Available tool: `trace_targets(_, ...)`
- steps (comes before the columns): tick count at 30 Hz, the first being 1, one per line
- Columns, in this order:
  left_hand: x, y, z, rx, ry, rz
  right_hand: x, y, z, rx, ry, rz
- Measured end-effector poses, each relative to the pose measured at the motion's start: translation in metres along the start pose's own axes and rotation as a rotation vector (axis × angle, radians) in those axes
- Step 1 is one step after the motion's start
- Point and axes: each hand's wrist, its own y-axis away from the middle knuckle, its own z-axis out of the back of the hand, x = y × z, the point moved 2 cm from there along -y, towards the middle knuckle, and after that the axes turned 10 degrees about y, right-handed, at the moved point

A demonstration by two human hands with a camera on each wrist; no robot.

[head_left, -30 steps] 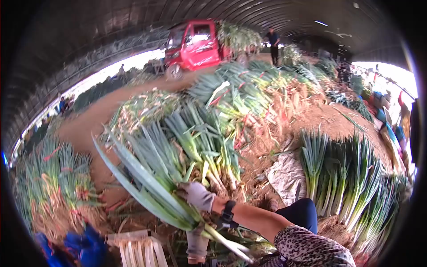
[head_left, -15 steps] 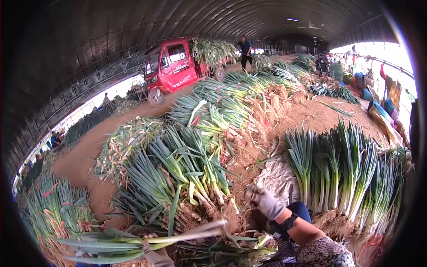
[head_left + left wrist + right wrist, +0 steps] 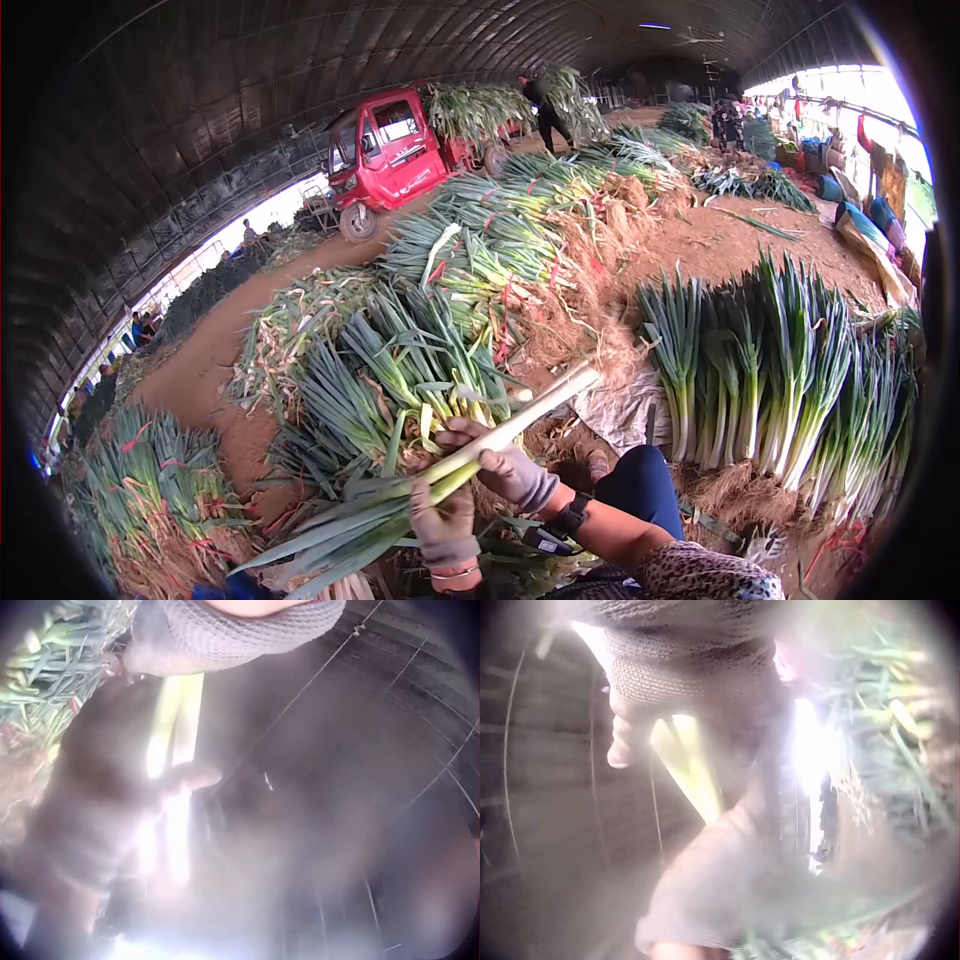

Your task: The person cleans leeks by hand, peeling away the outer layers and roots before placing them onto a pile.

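The held leeks [image 3: 543, 405] slant in the head view — roots toward two o'clock, leaves toward eight — the left hand [image 3: 443, 522] and right hand [image 3: 518, 476] both with fingers clamped round them. From the hands, a leek pile [image 3: 400, 365] lies at eleven o'clock.

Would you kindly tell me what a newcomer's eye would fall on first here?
Probably the red truck, standing left of centre in the head view's upper part. Next, at the lower centre, come the gloved left hand and right hand, both gripping long leek stalks.
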Motion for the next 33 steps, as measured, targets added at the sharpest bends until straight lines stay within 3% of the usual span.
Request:
trace_targets(2, 0.016, 0.008, 0.001, -0.067, -0.09, 0.052, 0.0, 0.01, 0.011, -0.069, 0.054, -0.009)
trace_targets(3, 0.018, 0.008, 0.004, -0.094, -0.094, 0.19, 0.006, 0.014, 0.01, -0.109, 0.081, -0.013)
trace_targets(5, 0.038, 0.018, 0.012, -0.028, -0.022, 0.232, 0.019, 0.018, 0.009, -0.202, 0.223, -0.013)
trace_targets(7, 0.052, 0.055, -0.004, 0.028, -0.276, 0.231, 0.03, 0.016, 0.01, -0.295, 0.303, -0.042)
trace_targets(8, 0.057, 0.065, -0.009, 0.06, -0.405, 0.227, 0.058, 0.015, -0.004, -0.348, 0.448, -0.014)
trace_targets(10, 0.047, 0.082, -0.014, 0.273, -0.719, 0.272, 0.058, 0.012, 0.018, -0.336, 0.435, 0.01)
trace_targets(11, 0.033, 0.092, -0.022, 0.298, -0.79, 0.299, 0.067, 0.011, 0.019, -0.347, 0.418, 0.0)
trace_targets(12, 0.02, 0.091, -0.027, 0.239, -1.004, 0.223, 0.071, 0.012, 0.02, -0.321, 0.391, -0.047)
trace_targets(13, 0.012, 0.085, -0.03, 0.245, -1.14, 0.018, 0.073, 0.011, 0.017, -0.295, 0.344, -0.072)
trace_targets(15, 0.002, 0.061, -0.03, 0.286, -1.29, -0.216, 0.076, 0.011, 0.008, -0.244, 0.252, -0.129)
trace_targets(16, 0.003, 0.056, -0.032, 0.31, -1.379, -0.213, 0.075, 0.01, 0.001, -0.23, 0.302, -0.129)
trace_targets(17, 0.006, 0.047, -0.027, 0.38, -1.36, -0.082, 0.068, 0.008, -0.001, -0.208, 0.191, -0.195)
trace_targets(19, 0.008, 0.034, 0.002, 0.333, -1.537, -0.07, 0.064, 0.007, -0.017, -0.125, 0.098, -0.207)
trace_targets(20, 0.009, 0.035, 0.002, 0.353, -1.483, -0.08, 0.054, 0.006, -0.012, -0.094, 0.207, -0.219)
trace_targets(23, 0.014, 0.039, -0.002, 0.386, -1.374, -0.251, 0.056, 0.004, -0.017, -0.005, 0.136, -0.247)
trace_targets(24, 0.016, 0.045, -0.01, 0.309, -1.338, -0.343, 0.058, 0.001, -0.016, -0.004, 0.192, -0.263)
trace_targets(28, -0.002, 0.038, -0.027, 0.068, -1.292, -0.37, 0.063, -0.004, -0.009, 0.036, 0.148, -0.227)
trace_targets(29, -0.008, 0.03, -0.022, 0.122, -1.207, -0.498, 0.065, -0.004, -0.001, 0.013, 0.162, -0.267)
trace_targets(33, -0.03, 0.018, -0.029, 0.153, -1.293, -0.609, 0.079, -0.006, 0.014, -0.083, 0.139, -0.314)
